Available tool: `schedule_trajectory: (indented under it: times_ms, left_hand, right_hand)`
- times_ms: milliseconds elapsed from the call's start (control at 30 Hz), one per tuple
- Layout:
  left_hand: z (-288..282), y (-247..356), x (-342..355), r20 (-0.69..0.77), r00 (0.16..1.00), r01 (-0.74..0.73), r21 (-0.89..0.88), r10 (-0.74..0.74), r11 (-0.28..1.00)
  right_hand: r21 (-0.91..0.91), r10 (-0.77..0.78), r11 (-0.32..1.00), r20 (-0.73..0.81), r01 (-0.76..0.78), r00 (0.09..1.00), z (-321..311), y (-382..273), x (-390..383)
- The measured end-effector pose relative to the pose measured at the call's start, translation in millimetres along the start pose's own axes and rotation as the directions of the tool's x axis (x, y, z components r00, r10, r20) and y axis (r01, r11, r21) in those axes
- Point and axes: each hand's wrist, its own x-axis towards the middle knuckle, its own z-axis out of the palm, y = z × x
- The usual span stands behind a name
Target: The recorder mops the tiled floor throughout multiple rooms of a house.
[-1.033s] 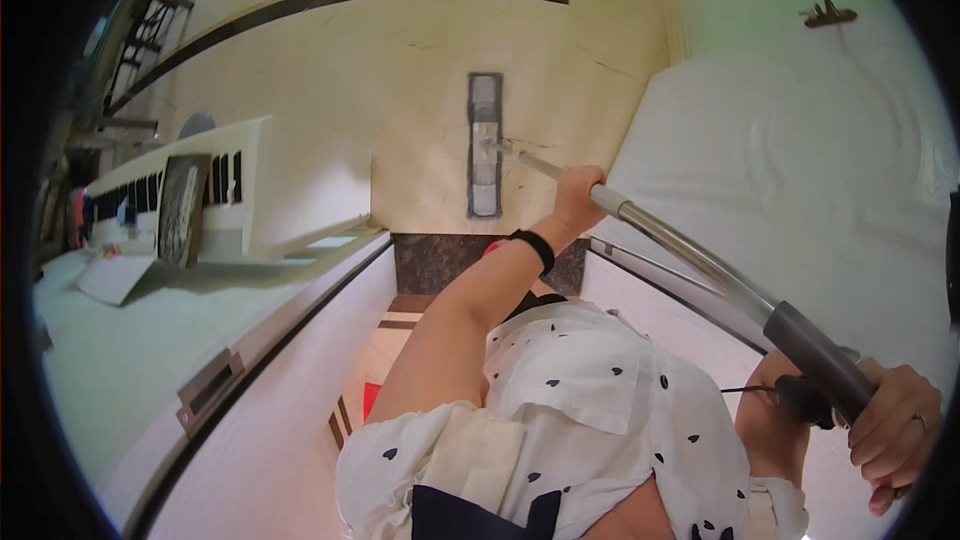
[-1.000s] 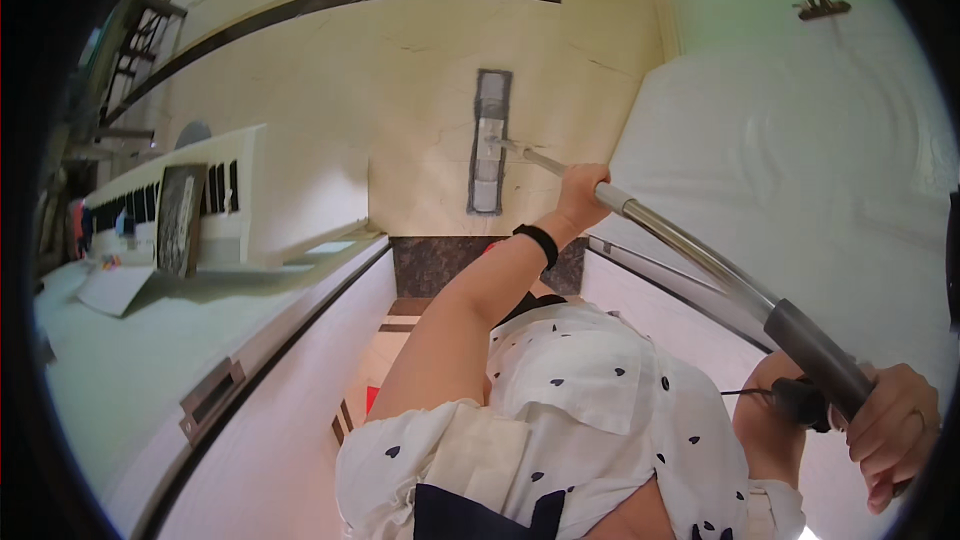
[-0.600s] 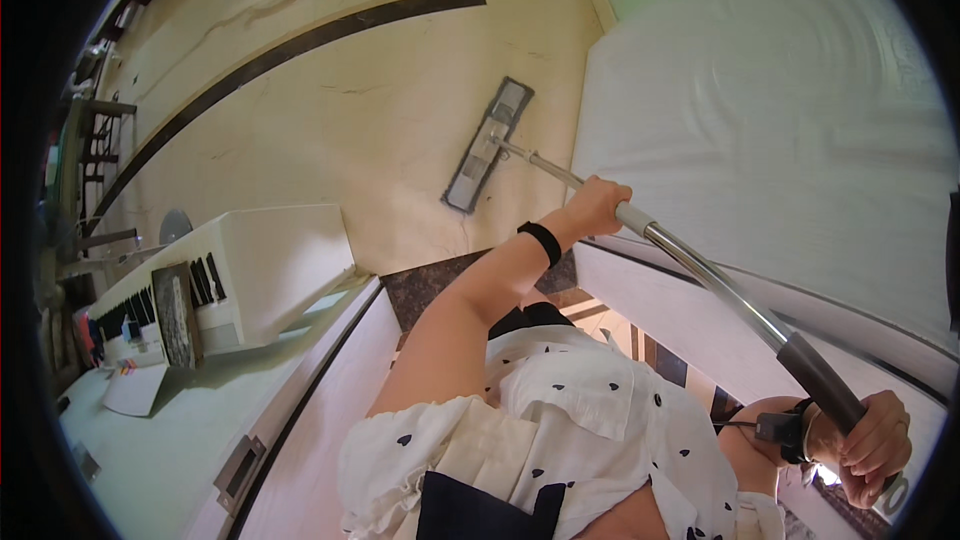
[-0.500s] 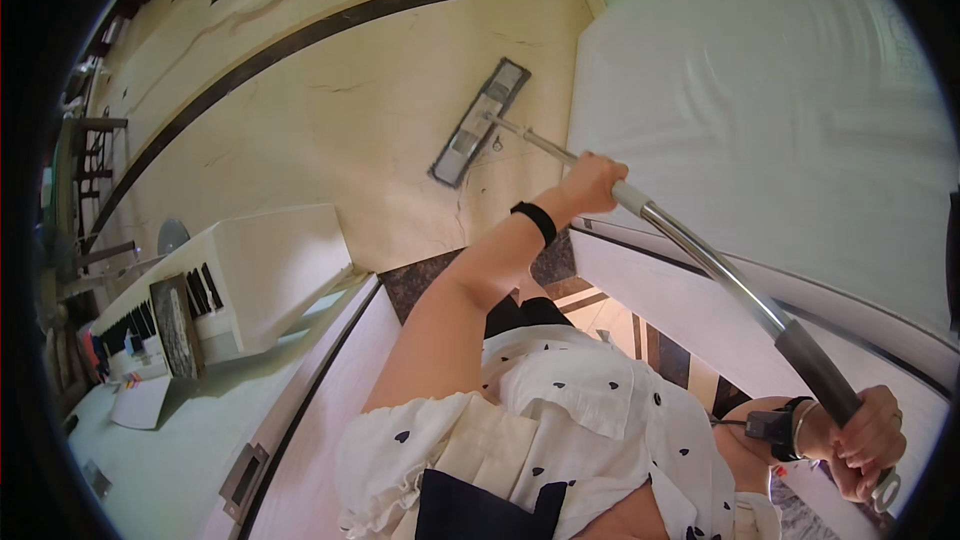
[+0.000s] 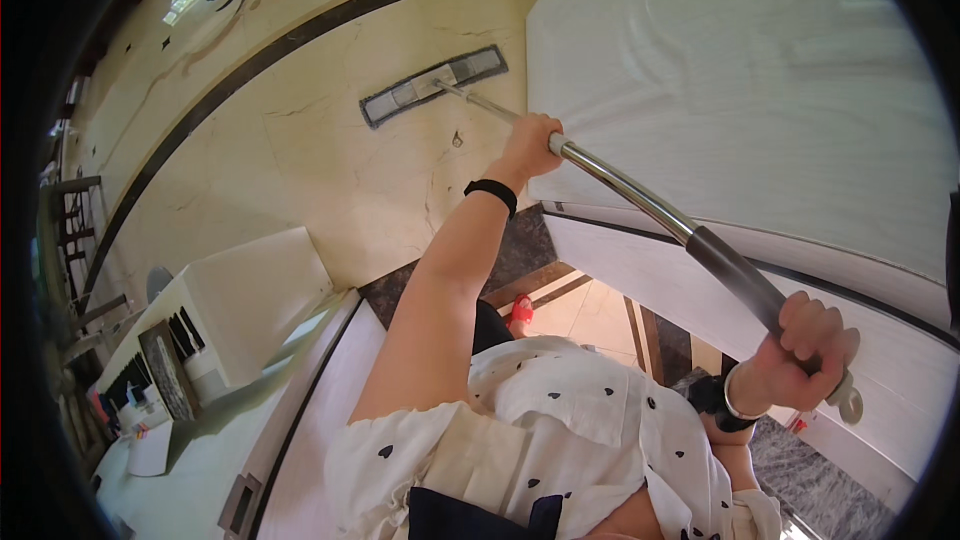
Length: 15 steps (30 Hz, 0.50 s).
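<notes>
A long metal-handled flat mop [image 5: 632, 192] runs slantwise across the view. My left hand [image 5: 532, 146] is wrapped round the lower part of its pole, with a black band on that wrist. Close to the handle's end, my right hand [image 5: 806, 352] grips it just beyond the dark sleeve; a dark watch-like band and a bangle sit on this wrist. Flat on the cream floor [image 5: 310, 170], ahead of me, lies the mop's rectangular grey-edged head [image 5: 434, 86]. A small dark mark [image 5: 457, 139] shows on the floor near it.
A white door-like panel [image 5: 740, 90] stands along the right, close to the pole. To the left is a pale counter [image 5: 205, 475] holding a white box-like unit [image 5: 255, 305]. A dark threshold strip [image 5: 515, 252] crosses the floor below my left arm. One red shoe [image 5: 521, 311] shows.
The mop head has shifted left and slightly farther away, and turned from steep to nearly crosswise. Both hands have moved left and up with the pole. A red shoe has come into view.
</notes>
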Motion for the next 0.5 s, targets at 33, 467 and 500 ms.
schedule_trajectory:
  times_ms: [33, 467, 500]
  left_hand:
    - [1, 4, -3, -0.006, 1.0, 0.003, 0.008, -0.003, 1.0]
    - [76, 94, -99, 0.256, 0.967, 0.029, -0.083, -0.006, 0.996]
    - [85, 93, -110, 0.173, 0.985, -0.006, -0.083, 0.02, 0.997]
  right_hand:
    - [-0.004, 0.022, 1.0, -0.032, -0.022, 0.999, -4, -7, 0]
    - [-0.114, 0.036, 0.99, -0.383, -0.086, 0.923, -122, -76, -61]
    - [-0.065, 0.034, 0.996, -0.38, -0.063, 0.924, -128, -80, -65]
